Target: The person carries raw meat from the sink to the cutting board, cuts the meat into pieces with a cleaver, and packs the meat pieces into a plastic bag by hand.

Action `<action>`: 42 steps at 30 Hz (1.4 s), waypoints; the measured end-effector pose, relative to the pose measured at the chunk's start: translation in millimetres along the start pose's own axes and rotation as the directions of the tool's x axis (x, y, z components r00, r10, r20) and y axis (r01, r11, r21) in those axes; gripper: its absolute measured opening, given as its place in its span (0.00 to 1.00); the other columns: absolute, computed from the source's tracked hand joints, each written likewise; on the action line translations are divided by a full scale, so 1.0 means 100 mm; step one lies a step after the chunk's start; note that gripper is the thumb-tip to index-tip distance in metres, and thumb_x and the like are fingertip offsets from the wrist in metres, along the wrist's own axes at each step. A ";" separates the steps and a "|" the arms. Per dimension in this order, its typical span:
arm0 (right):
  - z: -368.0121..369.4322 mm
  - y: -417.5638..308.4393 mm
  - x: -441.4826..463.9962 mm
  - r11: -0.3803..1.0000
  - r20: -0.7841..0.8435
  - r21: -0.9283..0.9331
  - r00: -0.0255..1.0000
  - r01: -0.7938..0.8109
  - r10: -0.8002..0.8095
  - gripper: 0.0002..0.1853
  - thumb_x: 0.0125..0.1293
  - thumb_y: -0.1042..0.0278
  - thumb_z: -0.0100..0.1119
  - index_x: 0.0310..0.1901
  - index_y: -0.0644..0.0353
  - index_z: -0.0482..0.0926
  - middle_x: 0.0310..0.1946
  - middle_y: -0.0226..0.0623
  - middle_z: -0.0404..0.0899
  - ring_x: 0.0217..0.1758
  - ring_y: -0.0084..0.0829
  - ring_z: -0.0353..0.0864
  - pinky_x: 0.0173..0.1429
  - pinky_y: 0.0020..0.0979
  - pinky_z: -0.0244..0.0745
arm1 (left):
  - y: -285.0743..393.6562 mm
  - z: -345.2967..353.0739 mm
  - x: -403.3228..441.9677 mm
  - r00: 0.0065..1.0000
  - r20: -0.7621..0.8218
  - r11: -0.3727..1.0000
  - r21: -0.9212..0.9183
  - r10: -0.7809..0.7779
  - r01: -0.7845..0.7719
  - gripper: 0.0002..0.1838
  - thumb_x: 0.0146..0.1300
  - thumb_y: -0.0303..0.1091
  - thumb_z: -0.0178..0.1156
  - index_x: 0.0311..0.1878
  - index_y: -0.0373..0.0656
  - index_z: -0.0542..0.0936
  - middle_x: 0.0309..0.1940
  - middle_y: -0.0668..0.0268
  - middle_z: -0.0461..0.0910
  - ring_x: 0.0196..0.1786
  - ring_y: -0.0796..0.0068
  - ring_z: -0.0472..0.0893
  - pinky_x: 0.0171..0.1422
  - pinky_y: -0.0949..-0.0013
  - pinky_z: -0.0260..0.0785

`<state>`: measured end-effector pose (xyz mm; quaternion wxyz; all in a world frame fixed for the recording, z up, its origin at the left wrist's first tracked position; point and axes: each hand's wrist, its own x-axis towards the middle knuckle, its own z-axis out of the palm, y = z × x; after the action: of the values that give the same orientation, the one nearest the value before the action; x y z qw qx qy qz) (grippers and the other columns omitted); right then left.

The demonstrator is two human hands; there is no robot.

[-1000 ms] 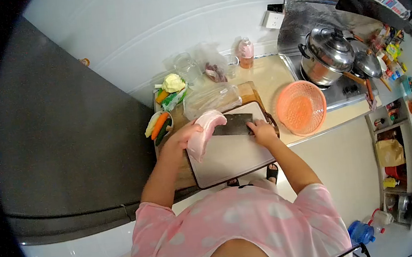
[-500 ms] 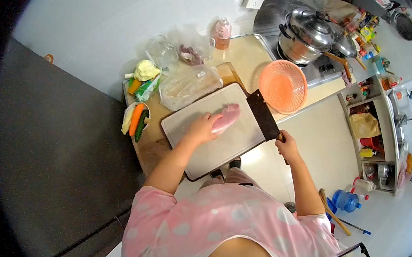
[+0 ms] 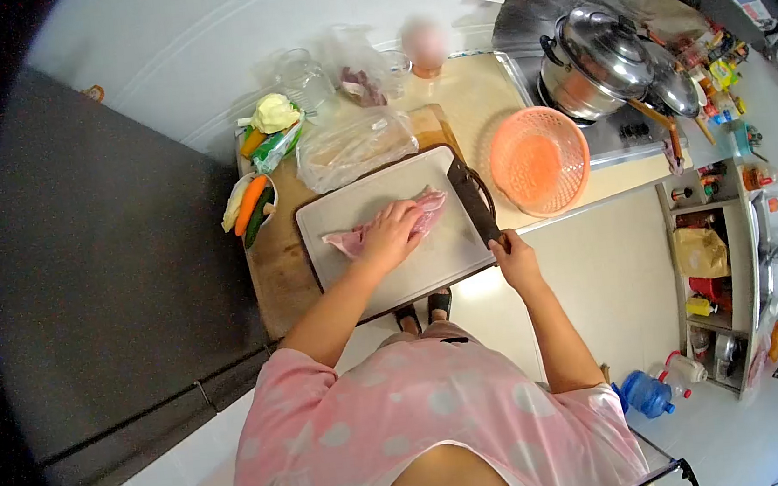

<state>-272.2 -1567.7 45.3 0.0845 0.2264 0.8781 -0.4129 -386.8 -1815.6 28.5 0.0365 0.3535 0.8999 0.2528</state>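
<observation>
A pale piece of raw meat (image 3: 429, 205) lies lengthwise across the white cutting board (image 3: 438, 262). My left hand (image 3: 392, 235) is over its middle, fingers wrapped across the top and holding it against the board. In my right hand (image 3: 516, 259) is the handle of a dark, broad-bladed cleaver (image 3: 472, 199). The blade stands at the board's right edge, tilted so that it looks narrow, apart from the meat. My right palm hides most of the handle.
An orange plastic basket (image 3: 540, 161) sits right of the board. Behind the board lies a clear plastic bag (image 3: 356, 148). A bowl with a carrot (image 3: 251, 206) and a cucumber stands at the left. A steel pot (image 3: 592, 64) is on the stove.
My left hand has shifted onto the middle of the meat, which now lies flatter and more stretched out. The cleaver has turned more edge-on, and my right hand has come closer to the board.
</observation>
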 end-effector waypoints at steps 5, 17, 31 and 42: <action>0.01 0.15 0.14 0.979 0.052 -0.130 0.987 0.158 -0.152 0.16 0.60 0.65 0.58 0.45 0.65 0.70 0.31 0.56 0.79 0.38 0.56 0.79 0.43 0.47 0.74 | -0.11 0.20 -0.07 1.000 -0.002 0.999 -0.031 -0.016 0.016 0.15 0.55 0.34 0.62 0.47 0.43 0.78 0.51 0.64 0.74 0.55 0.58 0.73 0.59 0.57 0.67; -0.07 -0.19 0.26 0.924 0.079 -0.275 0.965 0.264 -0.252 0.14 0.62 0.70 0.51 0.48 0.63 0.65 0.27 0.57 0.78 0.30 0.57 0.79 0.34 0.52 0.74 | -0.16 0.09 -0.15 0.999 0.014 0.997 0.067 0.041 -0.042 0.21 0.53 0.38 0.64 0.52 0.47 0.76 0.53 0.65 0.70 0.55 0.61 0.72 0.52 0.56 0.69; 0.01 -0.63 0.07 0.840 0.156 -0.437 0.947 0.321 -0.281 0.11 0.62 0.71 0.50 0.46 0.61 0.69 0.29 0.54 0.79 0.34 0.55 0.79 0.38 0.51 0.73 | -0.28 0.11 -0.17 0.996 -0.055 0.996 -0.051 0.072 -0.075 0.18 0.52 0.36 0.63 0.49 0.48 0.77 0.47 0.67 0.73 0.53 0.63 0.73 0.52 0.57 0.69; -0.12 -0.54 -0.09 0.931 0.069 -0.341 0.991 0.129 -0.112 0.12 0.62 0.70 0.53 0.46 0.63 0.70 0.30 0.57 0.78 0.35 0.57 0.78 0.39 0.50 0.73 | -0.56 0.70 0.62 0.950 0.074 0.835 -0.460 -0.302 0.301 0.10 0.59 0.35 0.58 0.40 0.40 0.78 0.39 0.53 0.81 0.39 0.52 0.79 0.44 0.57 0.71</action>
<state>-289.3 -1591.6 92.6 0.1187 0.1439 0.9467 -0.2626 -450.7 -1780.2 -51.9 0.1588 0.1879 0.8571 0.4525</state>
